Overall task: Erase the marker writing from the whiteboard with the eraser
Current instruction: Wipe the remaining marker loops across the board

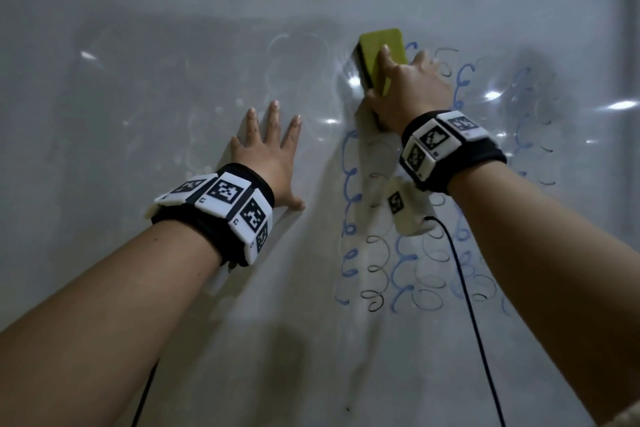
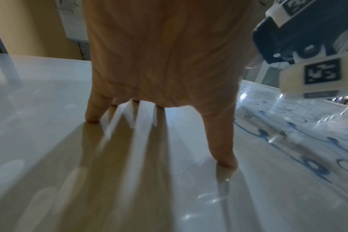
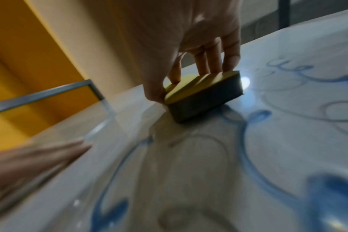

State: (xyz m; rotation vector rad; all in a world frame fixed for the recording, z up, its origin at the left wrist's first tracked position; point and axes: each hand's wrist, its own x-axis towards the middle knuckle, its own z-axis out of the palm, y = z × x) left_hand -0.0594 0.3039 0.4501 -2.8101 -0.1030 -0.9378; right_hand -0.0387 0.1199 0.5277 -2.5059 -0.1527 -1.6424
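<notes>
The right hand [image 1: 412,87] has its grip curled round the yellow-backed, dark-felted block eraser [image 1: 382,59] (light, squashy, best pinched along both long edges); blue loops [image 1: 351,191] lie below the grip.

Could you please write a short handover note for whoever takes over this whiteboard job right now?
Left hand: open, fingers spread, flat on the whiteboard.
Right hand: grips the eraser, dark pad against the board.
Done: the board's left part shows only faint traces.
Left: the blue and black loops below and to the right of the eraser.
</notes>
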